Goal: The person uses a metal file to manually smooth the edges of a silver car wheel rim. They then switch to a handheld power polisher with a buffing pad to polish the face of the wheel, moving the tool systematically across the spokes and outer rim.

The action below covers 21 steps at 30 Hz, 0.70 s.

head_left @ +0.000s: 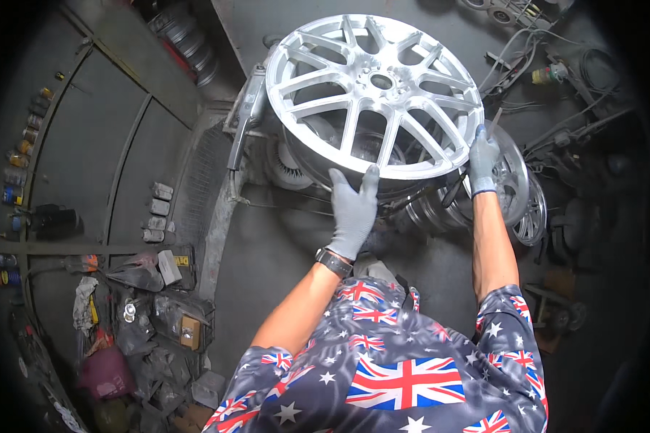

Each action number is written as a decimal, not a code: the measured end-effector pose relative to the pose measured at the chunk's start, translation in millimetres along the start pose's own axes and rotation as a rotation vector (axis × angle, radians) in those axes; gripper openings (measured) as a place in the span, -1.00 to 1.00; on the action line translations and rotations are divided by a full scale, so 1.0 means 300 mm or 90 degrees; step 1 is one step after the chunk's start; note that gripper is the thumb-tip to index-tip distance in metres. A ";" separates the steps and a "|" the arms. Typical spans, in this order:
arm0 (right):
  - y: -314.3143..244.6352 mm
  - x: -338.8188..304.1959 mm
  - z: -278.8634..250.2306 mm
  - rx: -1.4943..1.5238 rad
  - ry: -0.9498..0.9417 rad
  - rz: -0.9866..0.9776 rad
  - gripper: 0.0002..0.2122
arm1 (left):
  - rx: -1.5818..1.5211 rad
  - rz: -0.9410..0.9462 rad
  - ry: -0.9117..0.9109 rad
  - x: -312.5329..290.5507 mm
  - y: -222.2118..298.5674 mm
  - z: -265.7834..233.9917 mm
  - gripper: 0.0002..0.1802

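Note:
A silver alloy wheel [384, 81] with bare-looking metal spokes lies face up, tilted, raised in front of me. My left hand [354, 216], in a grey glove, grips its near lip; the thumb overlaps the edge, and some fingers are hidden behind it. At the wheel's right edge is my right hand [484, 162], also gloved in grey. A slim pointed tool [495, 123] sticks up from its closed fingers, its handle hidden by the hand.
More alloy wheels [531, 216] stand below on the right. Cables [534, 54] hang at the upper right. On the left, cans [22, 148] line a shelf, and a cluttered rack holds bags and a small cardboard box [190, 332]. A metal strut [247, 115] rises left of the wheel.

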State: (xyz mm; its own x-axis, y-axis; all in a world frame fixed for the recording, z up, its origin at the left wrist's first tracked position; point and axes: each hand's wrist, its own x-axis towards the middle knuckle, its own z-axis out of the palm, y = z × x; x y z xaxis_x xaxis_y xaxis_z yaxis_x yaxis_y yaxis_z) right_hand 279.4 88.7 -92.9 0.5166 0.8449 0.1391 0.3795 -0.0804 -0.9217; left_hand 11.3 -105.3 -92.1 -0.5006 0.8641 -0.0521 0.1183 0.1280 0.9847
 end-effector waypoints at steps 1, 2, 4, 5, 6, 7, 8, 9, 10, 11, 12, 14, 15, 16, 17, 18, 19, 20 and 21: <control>-0.008 0.000 -0.004 -0.002 -0.009 0.012 -0.55 | 0.070 0.043 0.023 0.006 0.027 -0.026 0.12; -0.023 -0.013 -0.016 -0.033 -0.021 0.010 -0.55 | 0.025 0.036 -0.004 0.012 0.059 -0.046 0.04; -0.003 -0.005 0.011 0.026 0.003 -0.030 -0.56 | -0.001 0.103 0.058 0.052 0.001 -0.050 -0.03; -0.012 -0.013 0.021 0.056 0.012 -0.046 -0.56 | -0.010 0.133 0.090 0.073 -0.023 -0.053 -0.06; -0.023 -0.012 0.015 0.016 -0.001 -0.035 -0.57 | 0.014 0.148 0.099 0.107 -0.045 -0.060 -0.28; -0.018 -0.006 -0.001 0.022 -0.004 -0.031 -0.57 | 0.119 0.208 0.165 0.120 -0.053 -0.050 -0.37; -0.004 0.001 -0.009 0.029 -0.010 -0.023 -0.58 | 0.088 0.159 0.116 0.112 -0.016 -0.065 -0.33; 0.011 0.011 -0.018 0.035 -0.016 -0.016 -0.58 | 0.056 0.110 0.068 0.107 0.021 -0.078 -0.28; 0.006 0.003 -0.011 0.048 -0.027 -0.013 -0.58 | 0.079 0.133 0.106 0.125 0.006 -0.090 -0.35; 0.001 -0.001 -0.010 0.061 -0.039 -0.011 -0.58 | 0.102 0.156 0.144 0.145 -0.017 -0.093 -0.42; -0.005 -0.004 -0.010 0.073 -0.052 -0.010 -0.58 | 0.162 0.178 0.195 0.152 -0.037 -0.092 -0.48; -0.003 -0.008 -0.015 0.103 -0.069 -0.004 -0.59 | 0.139 0.144 0.165 0.134 0.010 -0.107 -0.49; 0.013 -0.006 -0.014 0.118 -0.081 0.001 -0.59 | 0.129 0.126 0.153 0.127 0.024 -0.109 -0.50; 0.040 0.006 -0.013 0.133 -0.111 -0.013 -0.60 | 0.143 0.152 0.197 0.132 -0.013 -0.108 -0.51; 0.041 -0.002 -0.014 0.152 -0.126 -0.031 -0.65 | 0.129 0.123 0.196 0.132 -0.015 -0.105 -0.51; 0.038 -0.009 -0.019 0.139 -0.139 -0.057 -0.64 | 0.114 0.095 0.197 0.126 -0.009 -0.102 -0.51; 0.006 -0.031 -0.035 0.125 -0.156 -0.081 -0.63 | 0.100 0.062 0.199 0.107 0.005 -0.094 -0.51; -0.003 -0.033 -0.052 0.136 -0.183 -0.088 -0.61 | 0.084 0.063 0.213 0.089 0.052 -0.067 -0.53; -0.007 -0.031 -0.063 0.150 -0.210 -0.097 -0.60 | 0.056 0.037 0.223 0.070 0.082 -0.042 -0.55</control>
State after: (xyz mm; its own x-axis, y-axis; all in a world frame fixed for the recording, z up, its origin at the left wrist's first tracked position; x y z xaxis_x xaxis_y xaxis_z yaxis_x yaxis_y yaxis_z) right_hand 288.4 71.1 -85.2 0.1807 0.9647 0.1916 0.2266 0.1487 -0.9626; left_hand -7.1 -90.2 -66.8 -0.7527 0.6537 0.0783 0.2209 0.1388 0.9654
